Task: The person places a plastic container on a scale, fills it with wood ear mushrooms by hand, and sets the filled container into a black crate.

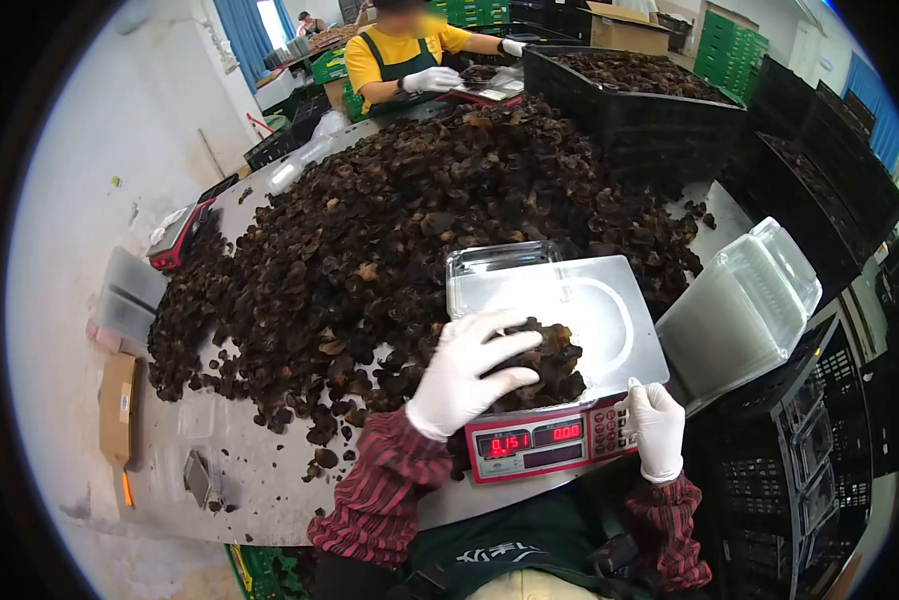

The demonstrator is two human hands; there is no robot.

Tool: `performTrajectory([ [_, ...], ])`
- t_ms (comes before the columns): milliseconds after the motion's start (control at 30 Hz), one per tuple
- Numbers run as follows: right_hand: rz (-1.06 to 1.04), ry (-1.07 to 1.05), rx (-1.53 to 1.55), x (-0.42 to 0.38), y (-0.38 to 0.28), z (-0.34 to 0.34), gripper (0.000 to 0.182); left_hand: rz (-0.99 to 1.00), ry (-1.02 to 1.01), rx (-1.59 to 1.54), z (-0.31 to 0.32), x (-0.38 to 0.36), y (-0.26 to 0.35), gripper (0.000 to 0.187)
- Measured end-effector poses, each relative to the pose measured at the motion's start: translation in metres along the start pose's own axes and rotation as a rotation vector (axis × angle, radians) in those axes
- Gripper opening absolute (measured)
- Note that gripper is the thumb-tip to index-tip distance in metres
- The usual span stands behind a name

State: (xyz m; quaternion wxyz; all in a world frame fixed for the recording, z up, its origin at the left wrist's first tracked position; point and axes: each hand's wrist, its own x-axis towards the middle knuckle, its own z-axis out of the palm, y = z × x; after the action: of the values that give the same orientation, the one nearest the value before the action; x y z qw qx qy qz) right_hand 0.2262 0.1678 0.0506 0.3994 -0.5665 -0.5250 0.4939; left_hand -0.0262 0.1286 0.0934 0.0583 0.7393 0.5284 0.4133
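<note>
My left hand (pixel 474 375), in a white glove, has its fingers apart over a small heap of dark wood ear mushrooms (pixel 559 372) on the scale. Its fingertips touch the heap. Beneath is the red digital scale (pixel 529 455) with a metal plate (pixel 619 300); its display reads 0.151 and 0.00. At the plate's far left corner lies a clear plastic tray (pixel 501 258). Closed beside the scale's keypad is my right hand (pixel 657 432), also gloved; whatever its curled fingers may hold is hidden.
A large pile of wood ear mushrooms (pixel 369 250) covers the table. Stacked clear containers (pixel 739 305) stand right of the scale. Black crates (pixel 634 125) rise at the back right. Across the table a person (pixel 409 60) works at another scale. A second red scale (pixel 179 235) sits left.
</note>
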Motion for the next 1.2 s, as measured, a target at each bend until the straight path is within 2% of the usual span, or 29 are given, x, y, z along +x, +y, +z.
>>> performTrajectory([
  [133, -0.012, 0.012, 0.016, 0.001, 0.003, -0.004, 0.028, -0.254, 0.180, -0.113, -0.017, -0.005, -0.019, 0.024],
  [200, -0.012, 0.008, 0.014, 0.002, 0.003, -0.003, 0.026, -0.486, 0.214, -0.118, -0.020, -0.004, -0.034, 0.021],
  [233, -0.025, -0.009, 0.007, 0.003, 0.005, -0.001, 0.026, -0.446, 0.263, -0.034, -0.014, -0.006, -0.054, 0.021],
  [267, -0.036, -0.026, -0.001, 0.002, 0.007, -0.001, 0.026, -0.555, 0.234, -0.035, -0.009, -0.004, -0.069, 0.028],
  [333, -0.046, -0.042, -0.016, 0.003, 0.006, 0.003, 0.026, -0.622, 0.071, 0.022, 0.000, 0.003, -0.090, 0.041],
  [367, -0.063, -0.057, -0.028, 0.003, 0.005, 0.005, 0.025, -0.721, -0.003, -0.265, 0.002, 0.007, -0.096, 0.059],
  [400, -0.065, -0.056, -0.030, 0.003, 0.003, 0.007, 0.025, -0.720, -0.001, -0.268, 0.005, 0.006, -0.098, 0.059],
  [467, -0.131, -0.071, 0.003, 0.004, 0.001, 0.009, 0.031, -0.569, 0.371, -0.868, 0.012, 0.008, -0.101, 0.069],
  [500, -0.146, -0.064, -0.026, 0.005, -0.001, 0.008, 0.035, -0.507, 0.412, -0.948, 0.007, 0.006, -0.092, 0.071],
  [533, -0.147, -0.054, -0.027, 0.004, -0.003, 0.006, 0.035, -0.346, 0.442, -0.898, 0.004, 0.000, -0.084, 0.052],
  [567, -0.193, -0.105, -0.051, 0.003, -0.005, 0.004, 0.035, -0.274, 0.388, -0.756, -0.002, -0.016, -0.085, 0.040],
  [633, -0.215, -0.222, -0.047, 0.005, 0.006, -0.001, 0.043, -0.119, 0.301, -0.441, -0.013, -0.041, -0.071, 0.029],
  [667, -0.066, -0.335, 0.055, 0.004, 0.004, -0.001, 0.043, -0.041, 0.270, -0.268, -0.022, -0.050, -0.050, 0.026],
  [733, 0.148, -0.507, 0.067, 0.003, -0.003, 0.000, 0.041, -0.246, 0.091, -0.129, -0.026, -0.071, -0.026, 0.020],
  [800, 0.266, -0.493, -0.039, 0.001, -0.019, 0.011, 0.035, -0.801, 0.086, -0.608, -0.008, -0.093, -0.019, 0.026],
  [867, 0.309, -0.544, 0.095, 0.002, -0.016, 0.014, 0.031, -0.827, 0.226, -1.023, 0.003, -0.099, -0.016, 0.032],
  [900, 0.308, -0.604, 0.177, 0.007, -0.008, 0.015, 0.030, -0.877, 0.270, -1.071, 0.004, -0.095, -0.008, 0.030],
  [933, 0.304, -0.658, 0.259, 0.010, 0.000, 0.015, 0.029, -0.830, 0.280, -1.134, 0.006, -0.095, -0.008, 0.028],
  [1000, 0.266, -0.586, 0.392, 0.010, 0.007, 0.022, 0.024, -0.829, 0.340, -1.097, 0.007, -0.089, 0.003, 0.028],
  [1133, 0.054, -0.418, 0.336, 0.003, 0.015, 0.037, 0.020, -0.762, 0.311, -1.006, 0.012, -0.100, -0.001, 0.031],
  [1200, 0.094, -0.356, 0.325, -0.007, 0.010, 0.041, 0.019, -0.660, 0.345, -0.932, 0.014, -0.106, -0.011, 0.031],
])
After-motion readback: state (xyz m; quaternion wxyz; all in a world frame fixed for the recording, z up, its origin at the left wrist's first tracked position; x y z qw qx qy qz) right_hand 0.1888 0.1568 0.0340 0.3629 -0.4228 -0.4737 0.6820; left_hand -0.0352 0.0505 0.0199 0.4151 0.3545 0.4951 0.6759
